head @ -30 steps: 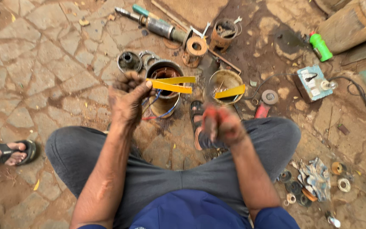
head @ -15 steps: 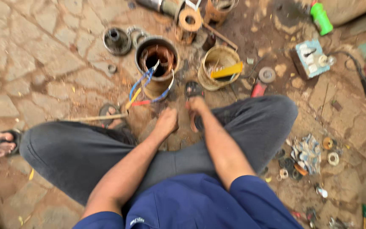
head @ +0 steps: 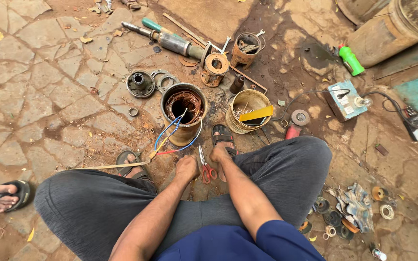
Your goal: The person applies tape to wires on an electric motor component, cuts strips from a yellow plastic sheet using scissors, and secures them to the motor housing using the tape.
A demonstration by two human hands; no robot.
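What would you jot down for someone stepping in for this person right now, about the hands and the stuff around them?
Left hand: down on the ground beside the red-handled scissors, nothing gripped.
Right hand: also low, just right of the scissors, apparently empty.
Motor stator: upright ahead, copper windings showing, blue and red wires trailing out over its rim.
Bucket: to its right, with a yellow strip across the top.
Done: stator is open, leads pulled out.
Left: the leads hang loose; the scissors are not picked up.

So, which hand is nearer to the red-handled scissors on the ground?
Hard to separate: the scissors lie between both hands. The left hand is just to their left, the right hand just to their right; neither visibly grips them.
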